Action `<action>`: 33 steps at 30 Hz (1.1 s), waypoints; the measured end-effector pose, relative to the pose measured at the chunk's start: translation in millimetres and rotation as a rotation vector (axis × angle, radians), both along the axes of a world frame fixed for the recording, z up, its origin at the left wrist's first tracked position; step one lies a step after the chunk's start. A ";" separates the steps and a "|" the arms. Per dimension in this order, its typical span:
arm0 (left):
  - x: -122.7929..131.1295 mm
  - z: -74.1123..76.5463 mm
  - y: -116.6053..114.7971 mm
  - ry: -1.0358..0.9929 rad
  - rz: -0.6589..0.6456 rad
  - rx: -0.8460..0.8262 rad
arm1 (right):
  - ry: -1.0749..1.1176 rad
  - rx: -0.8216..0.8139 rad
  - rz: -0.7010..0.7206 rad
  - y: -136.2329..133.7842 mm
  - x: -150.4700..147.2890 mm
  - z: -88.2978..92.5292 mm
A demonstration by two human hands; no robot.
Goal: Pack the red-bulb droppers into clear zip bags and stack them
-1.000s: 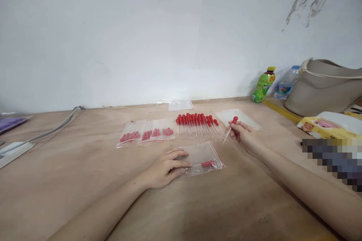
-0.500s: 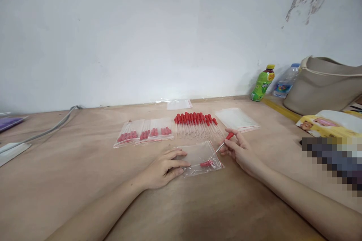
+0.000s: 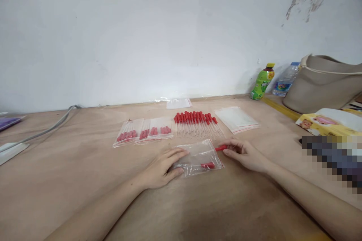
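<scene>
My left hand [image 3: 166, 167] rests with fingers spread on the left end of a clear zip bag [image 3: 195, 153] lying on the table. Inside that bag is a dropper with a red bulb [image 3: 207, 165], its bulb toward the right end. With thumb and fingertips, my right hand [image 3: 244, 153] pinches the red bulb of another dropper [image 3: 220, 148], whose thin tube reaches into the bag's right-hand opening. Behind the bag lies a row of several loose red-bulbed droppers [image 3: 195, 118], tubes pointing toward me.
Filled zip bags [image 3: 128, 132] lie to the left of the row, and a stack of flat bags [image 3: 236, 119] to the right. Farther right stand a green bottle [image 3: 262, 83], a clear bottle [image 3: 285, 79], a beige bin [image 3: 325, 86] and a yellow packet [image 3: 319, 124]. A grey cable [image 3: 56, 122] runs at left.
My right hand has lowered the dropper from a tilted hold outside the bag to nearly flat, its tube now inside the bag. My left hand stays on the bag.
</scene>
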State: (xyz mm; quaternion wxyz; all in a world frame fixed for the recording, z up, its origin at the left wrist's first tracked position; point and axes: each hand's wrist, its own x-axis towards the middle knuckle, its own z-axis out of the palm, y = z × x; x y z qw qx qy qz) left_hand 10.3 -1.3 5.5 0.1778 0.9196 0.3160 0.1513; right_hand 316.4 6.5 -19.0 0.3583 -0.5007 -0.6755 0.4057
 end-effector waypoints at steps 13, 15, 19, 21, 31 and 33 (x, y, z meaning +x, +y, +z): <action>0.4 1.4 0.6 0.003 -0.013 -0.005 | -0.238 0.331 0.164 -3.0 -27.7 2.9; 0.0 0.4 1.1 -0.005 -0.017 -0.003 | -0.230 0.332 0.207 -3.4 -28.2 1.7; -1.5 -3.2 2.9 0.007 -0.025 0.002 | -0.251 0.306 0.169 2.3 -20.1 2.0; -2.1 -4.2 3.7 0.020 -0.031 0.000 | -0.287 0.250 -0.001 13.6 -11.8 3.0; -1.9 -3.0 4.4 0.083 -0.047 0.011 | -0.696 0.086 -0.463 108.3 -3.3 26.4; -1.8 -3.1 4.5 0.082 -0.049 0.016 | -0.742 0.028 -0.459 119.4 -8.5 27.8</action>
